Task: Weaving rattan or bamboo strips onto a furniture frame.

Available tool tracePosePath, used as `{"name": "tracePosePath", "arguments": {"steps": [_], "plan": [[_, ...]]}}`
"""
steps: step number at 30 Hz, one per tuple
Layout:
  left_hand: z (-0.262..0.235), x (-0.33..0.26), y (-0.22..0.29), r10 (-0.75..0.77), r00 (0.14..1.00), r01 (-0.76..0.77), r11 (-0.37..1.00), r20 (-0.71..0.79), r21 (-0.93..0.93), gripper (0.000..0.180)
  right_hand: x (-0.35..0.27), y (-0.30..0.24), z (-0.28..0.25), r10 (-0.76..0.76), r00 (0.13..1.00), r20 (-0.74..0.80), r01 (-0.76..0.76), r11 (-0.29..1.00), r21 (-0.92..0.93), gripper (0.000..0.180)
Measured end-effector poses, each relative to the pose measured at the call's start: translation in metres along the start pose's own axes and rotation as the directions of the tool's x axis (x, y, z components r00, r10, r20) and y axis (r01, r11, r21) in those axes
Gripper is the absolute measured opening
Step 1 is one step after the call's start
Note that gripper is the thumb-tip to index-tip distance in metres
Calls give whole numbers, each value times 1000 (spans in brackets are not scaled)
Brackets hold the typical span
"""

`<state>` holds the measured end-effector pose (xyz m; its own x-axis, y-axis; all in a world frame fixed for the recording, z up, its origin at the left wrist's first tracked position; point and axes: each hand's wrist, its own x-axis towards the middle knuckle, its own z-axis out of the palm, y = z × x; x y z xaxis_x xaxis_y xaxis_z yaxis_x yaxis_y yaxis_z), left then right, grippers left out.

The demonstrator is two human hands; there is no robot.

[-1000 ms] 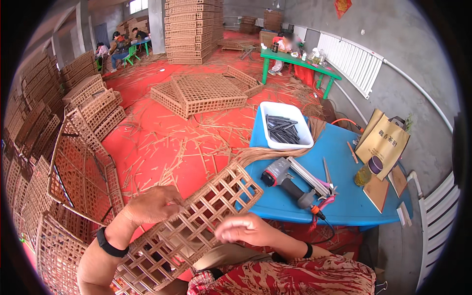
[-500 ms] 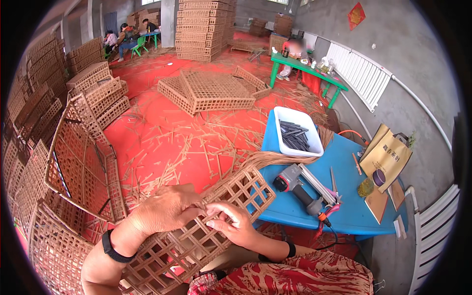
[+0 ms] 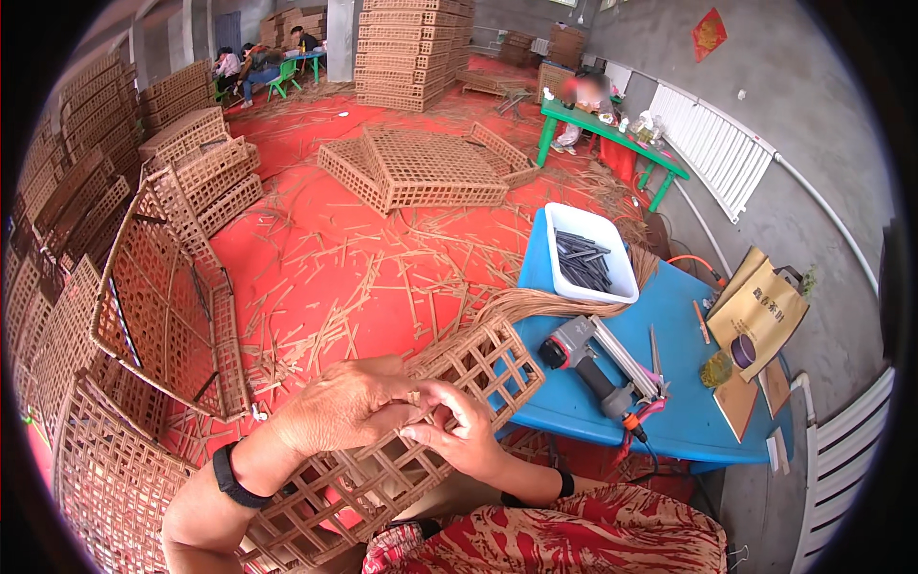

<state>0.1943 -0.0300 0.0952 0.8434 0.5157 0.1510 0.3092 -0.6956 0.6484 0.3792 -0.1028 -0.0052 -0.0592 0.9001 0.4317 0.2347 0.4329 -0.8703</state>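
A brown woven lattice frame with open square holes lies aslant across my lap. At its far edge, my left hand is closed, with the back of the hand upward and its fingertips partly hidden. Facing it, my right hand pinches with thumb and forefinger. Between the fingertips shows the short end of a brown weaving strip, held by both hands. Whether the strip is threaded through the weave cannot be seen.
On the blue table at right lie a nail gun, a white tub of dark strips, a glass jar and a paper bag. Woven frames stand at left. Strip scraps litter the red floor. Other people sit farther back.
Both hands have shifted slightly right along the frame's edge, and the strip's end now shows between the fingers. The whole view has tilted a little. The table things lie as before.
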Motion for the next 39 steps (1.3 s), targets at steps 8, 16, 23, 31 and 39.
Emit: {"name": "tracePosePath", "arguments": {"steps": [8,16,23,31,39], "plan": [[1,1,-8,31,999,-30,995,12,-95,21,0,6,4,-36,999,-21,36,999,-4,54],[4,1,-17,68,998,-69,986,-9,-155,22,1,9,7,-62,997,-43,64,998,25,55],[3,1,-17,85,996,-86,986,-16,-145,22,2,7,7,-60,998,-35,60,998,1,56],[4,0,-18,89,996,-92,983,-30,-159,16,3,7,8,-58,998,-40,57,998,-27,55],[2,-1,-19,92,996,-94,991,-17,-96,19,3,10,11,-63,997,-55,63,998,-3,53]]}}
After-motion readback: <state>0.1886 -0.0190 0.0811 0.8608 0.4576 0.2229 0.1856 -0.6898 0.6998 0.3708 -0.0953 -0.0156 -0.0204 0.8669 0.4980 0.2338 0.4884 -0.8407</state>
